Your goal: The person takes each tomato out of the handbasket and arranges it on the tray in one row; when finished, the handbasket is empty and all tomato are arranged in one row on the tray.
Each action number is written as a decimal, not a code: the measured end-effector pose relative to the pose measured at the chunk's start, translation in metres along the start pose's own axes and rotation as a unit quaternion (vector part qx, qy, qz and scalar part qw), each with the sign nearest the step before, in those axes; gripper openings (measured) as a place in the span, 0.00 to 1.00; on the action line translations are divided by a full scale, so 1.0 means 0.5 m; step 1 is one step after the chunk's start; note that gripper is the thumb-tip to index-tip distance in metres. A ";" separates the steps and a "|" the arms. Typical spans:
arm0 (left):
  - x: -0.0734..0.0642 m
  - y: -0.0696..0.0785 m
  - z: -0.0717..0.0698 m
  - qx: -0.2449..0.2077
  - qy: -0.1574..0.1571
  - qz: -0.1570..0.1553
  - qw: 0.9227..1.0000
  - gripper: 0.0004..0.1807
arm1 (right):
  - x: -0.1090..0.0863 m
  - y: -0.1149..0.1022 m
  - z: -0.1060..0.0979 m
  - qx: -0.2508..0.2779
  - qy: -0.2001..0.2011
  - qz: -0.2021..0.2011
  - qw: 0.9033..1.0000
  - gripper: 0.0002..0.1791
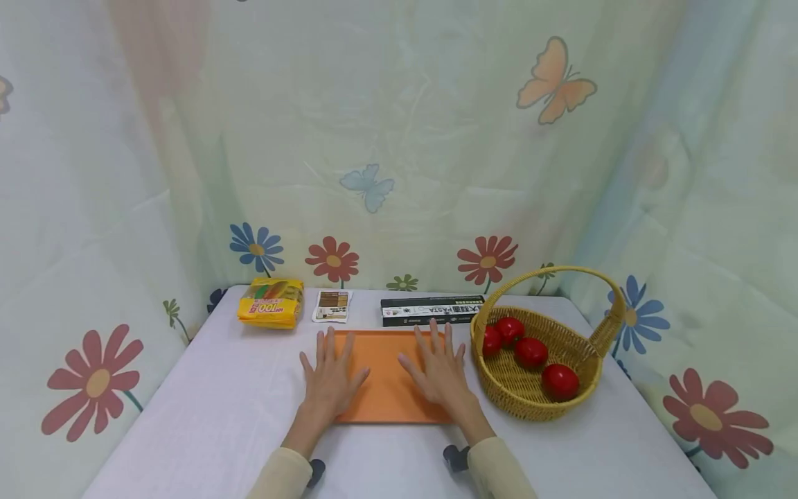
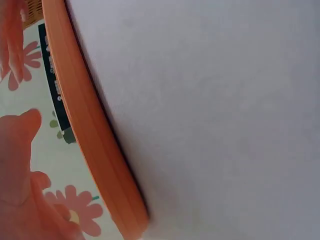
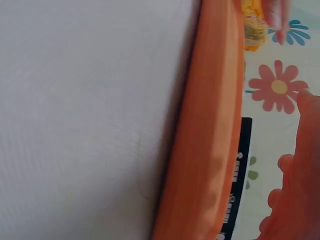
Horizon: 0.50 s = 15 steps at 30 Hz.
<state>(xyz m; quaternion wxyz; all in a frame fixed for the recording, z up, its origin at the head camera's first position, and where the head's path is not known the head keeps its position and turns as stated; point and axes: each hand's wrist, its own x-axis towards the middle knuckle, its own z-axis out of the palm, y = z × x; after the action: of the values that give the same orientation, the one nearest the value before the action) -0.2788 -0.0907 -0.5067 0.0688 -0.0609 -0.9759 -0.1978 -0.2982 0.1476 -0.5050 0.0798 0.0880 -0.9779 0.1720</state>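
In the head view an orange tray [image 1: 391, 378] lies in the middle of the white table. My left hand [image 1: 329, 380] is over its left end, fingers spread and straight, pointing away from me. Over the right end is my right hand [image 1: 440, 373], its fingers spread too. Neither hand grips anything. The left wrist view shows the tray's side wall [image 2: 95, 130] with the left thumb and fingers beyond it. In the right wrist view, the right hand [image 3: 300, 175] appears past the tray's edge [image 3: 200, 130].
A wicker basket [image 1: 530, 410] with a tall handle holds several red round fruits [image 1: 531, 353] at the right. Behind the tray lie a black pasta box [image 1: 430, 311], a small brown-and-white packet [image 1: 332, 306] and a yellow package [image 1: 271, 303]. A flowered curtain [image 1: 411, 138] surrounds the table.
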 end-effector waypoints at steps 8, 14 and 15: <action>0.001 -0.076 -0.031 -0.178 -0.118 -0.018 0.977 0.64 | -0.003 0.004 -0.068 0.070 -0.036 -0.032 0.996 0.47; -0.038 -0.127 -0.045 -0.231 -0.187 -0.065 0.953 0.77 | -0.021 -0.007 -0.118 0.142 -0.067 -0.074 0.985 0.49; -0.046 -0.133 -0.048 -0.235 -0.193 -0.068 0.950 0.77 | -0.024 -0.011 -0.127 0.147 -0.069 -0.079 0.984 0.49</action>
<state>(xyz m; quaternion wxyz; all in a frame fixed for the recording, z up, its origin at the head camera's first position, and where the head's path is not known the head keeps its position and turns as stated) -0.2634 -0.1628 -0.5136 -0.1504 -0.0457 -0.8985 -0.4098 -0.2773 0.1664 -0.4463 0.0118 0.1873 -0.9350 0.3008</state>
